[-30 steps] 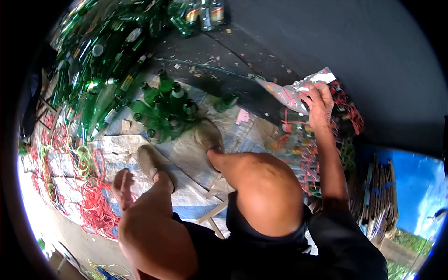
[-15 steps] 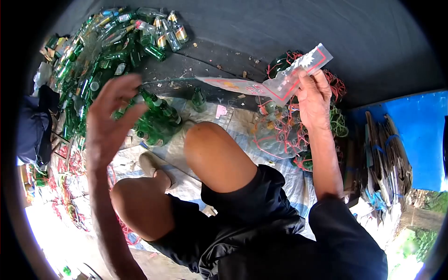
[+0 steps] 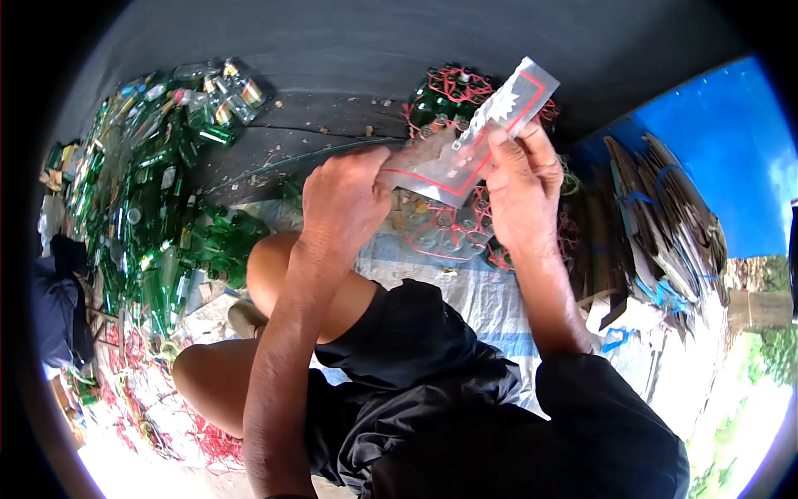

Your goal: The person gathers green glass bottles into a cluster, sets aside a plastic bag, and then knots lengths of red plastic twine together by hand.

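the see-through plastic sheet with red lines [image 3: 499,116] is up in the air, held between both hands, over the legs. the left hand [image 3: 345,200] has its fingers curled shut on the left end. the right hand [image 3: 524,191] pinches it lower on the right side, thumb in front, fingers closed.

behind the sheet sit green glass bottles tied with red string [image 3: 449,96], and the sheet and right hand hide some of them. clear bottles wrapped in red string [image 3: 449,233] sit below, between the arms. a big heap of green glass bottles [image 3: 158,191] lies on the left, with some clear bottles with orange and white labels [image 3: 241,91] at its top end. a messy tangle of red string [image 3: 212,445] is near the knee. flat brown cardboard with blue ties [image 3: 665,208] leans on the right.

the words on the labels and the sheet are too small to read. a blue and white woven mat [image 3: 490,308] covers part of the floor. there is a dark gray wall [image 3: 366,41] behind and a bright blue panel [image 3: 723,158] on the right.
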Demonstrator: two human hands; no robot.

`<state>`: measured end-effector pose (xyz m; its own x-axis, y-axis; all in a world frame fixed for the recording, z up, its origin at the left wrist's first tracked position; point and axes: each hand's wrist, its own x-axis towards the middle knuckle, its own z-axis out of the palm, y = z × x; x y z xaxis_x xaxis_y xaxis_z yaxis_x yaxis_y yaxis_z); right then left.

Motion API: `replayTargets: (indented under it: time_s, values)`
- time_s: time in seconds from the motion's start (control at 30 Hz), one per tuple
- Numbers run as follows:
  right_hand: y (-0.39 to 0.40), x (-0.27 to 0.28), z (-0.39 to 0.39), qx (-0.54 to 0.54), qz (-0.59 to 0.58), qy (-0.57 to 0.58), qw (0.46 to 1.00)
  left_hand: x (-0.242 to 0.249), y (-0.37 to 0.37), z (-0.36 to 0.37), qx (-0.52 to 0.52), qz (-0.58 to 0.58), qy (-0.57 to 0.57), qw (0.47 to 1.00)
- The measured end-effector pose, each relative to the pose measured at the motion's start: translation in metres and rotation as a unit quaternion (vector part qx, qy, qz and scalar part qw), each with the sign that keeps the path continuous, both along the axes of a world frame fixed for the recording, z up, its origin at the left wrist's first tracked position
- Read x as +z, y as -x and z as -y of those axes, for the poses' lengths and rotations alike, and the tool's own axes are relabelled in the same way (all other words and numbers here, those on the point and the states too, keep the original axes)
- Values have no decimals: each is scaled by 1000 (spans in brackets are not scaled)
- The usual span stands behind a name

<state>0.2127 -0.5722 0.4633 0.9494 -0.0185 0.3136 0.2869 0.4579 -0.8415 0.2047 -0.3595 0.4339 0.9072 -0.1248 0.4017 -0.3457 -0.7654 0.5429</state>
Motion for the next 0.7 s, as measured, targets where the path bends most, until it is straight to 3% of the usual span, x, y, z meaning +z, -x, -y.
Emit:
replayTargets:
  time_s: [0.1,0.23,0.37,0.4,0.5,0.7]
  values:
    - [13,-24,11,-35,-50,-51,997,-10,2,23,9,18,140,990]
    - [27,-61,17,3,-175,-126,976,-28,6,54,-6,-27,308,951]
    - [40,-76,20,11,-254,-59,965,-34,19,79,-30,-67,382,921]
    - [42,-83,22,3,-252,-54,966,-36,23,78,-43,-82,346,933]
    - [43,-92,28,-14,-257,-52,965,-42,35,93,-43,-176,440,879]
    - [39,-106,35,-45,-250,-46,966,-56,41,90,-153,-221,543,796]
